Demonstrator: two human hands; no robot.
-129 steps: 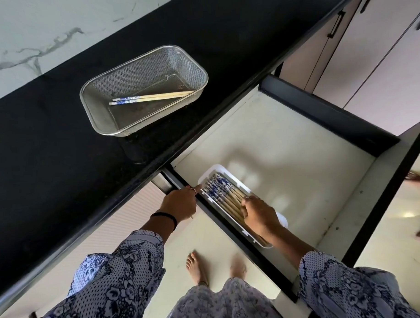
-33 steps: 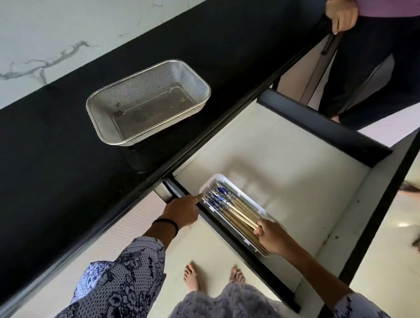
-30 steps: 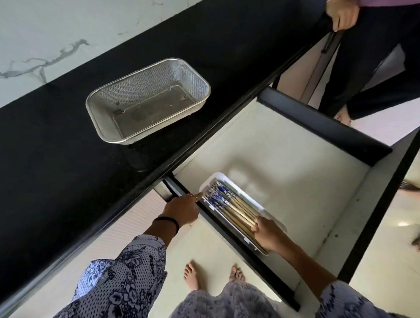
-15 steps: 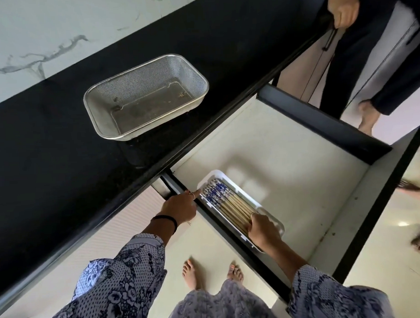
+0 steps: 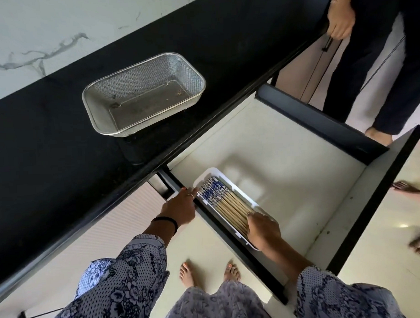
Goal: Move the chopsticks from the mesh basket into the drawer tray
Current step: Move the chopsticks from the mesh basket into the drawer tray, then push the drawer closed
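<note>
Mesh basket (image 5: 143,94) on the bench now empty; the pair seen in it earlier is gone. All chopsticks (image 5: 226,204) lie in the drawer tray (image 5: 262,199). Right hand (image 5: 262,228) flat on their near ends, fingers together, gripping nothing; left hand (image 5: 179,208) resting, loosely curled, on the drawer edge beside the tray. Transfer judged complete.

Right hand (image 5: 262,228) hides chopsticks' (image 5: 229,204) near ends — unseen.

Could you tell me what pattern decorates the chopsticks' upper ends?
A blue-and-white pattern on the chopsticks; shafts plain tan. Head view.
</note>
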